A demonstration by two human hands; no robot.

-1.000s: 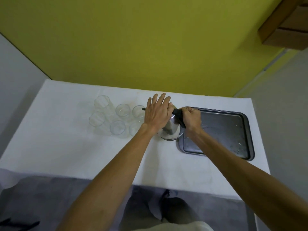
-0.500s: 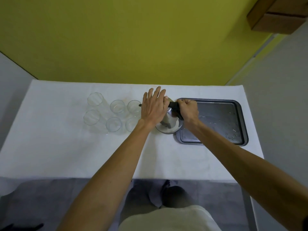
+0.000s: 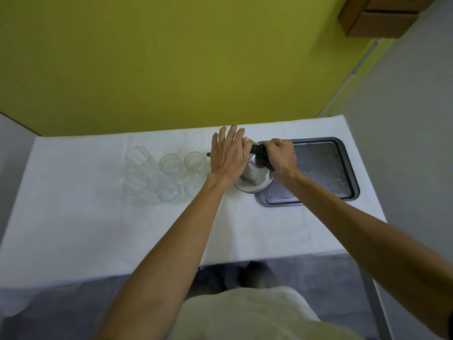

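A steel kettle (image 3: 255, 179) stands on the white table (image 3: 98, 229), between several clear glasses and a dark tray. My left hand (image 3: 228, 155) lies flat on the kettle's top with fingers straight. My right hand (image 3: 280, 155) grips the kettle's black handle (image 3: 257, 150). The lid and spout are mostly hidden under my left hand.
Several empty clear glasses (image 3: 169, 164) stand in two rows left of the kettle. A dark metal tray (image 3: 348, 173) with water drops lies to the right, its left edge under the kettle's side. A yellow wall rises behind the table. A wooden shelf (image 3: 375, 18) hangs top right.
The view has shifted as my head moved. Both hands stay on the kettle, which has not visibly moved on the table.
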